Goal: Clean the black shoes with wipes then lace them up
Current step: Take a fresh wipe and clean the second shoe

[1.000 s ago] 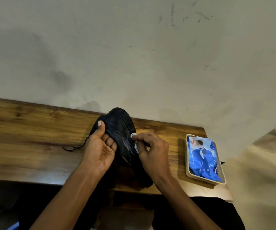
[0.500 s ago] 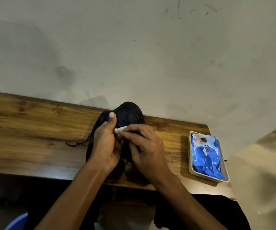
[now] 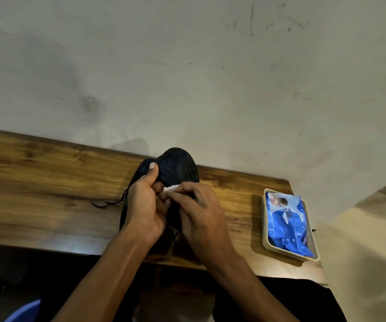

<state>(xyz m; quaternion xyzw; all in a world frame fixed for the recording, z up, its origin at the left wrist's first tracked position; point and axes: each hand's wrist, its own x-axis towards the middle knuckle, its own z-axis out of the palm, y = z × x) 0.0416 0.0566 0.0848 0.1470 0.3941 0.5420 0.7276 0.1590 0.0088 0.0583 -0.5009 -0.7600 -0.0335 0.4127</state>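
Observation:
A black shoe (image 3: pixel 178 167) stands on the wooden table (image 3: pixel 48 182) with its toe toward the wall. My left hand (image 3: pixel 144 205) grips its left side, thumb up along the upper. My right hand (image 3: pixel 201 217) pinches a small white wipe (image 3: pixel 171 188) against the shoe's top, just beside the left fingers. A black lace (image 3: pixel 108 203) trails out to the left on the wood. Both hands hide the shoe's rear half.
A blue pack of wipes (image 3: pixel 287 226) lies in a beige tray (image 3: pixel 265 228) at the table's right end. A plain wall rises right behind the table. A blue rounded object (image 3: pixel 22 312) shows at the bottom left, below the table.
My right hand with the wipe has slid from the shoe's right side to the top middle, meeting the left fingers. The left hand keeps its grip on the shoe.

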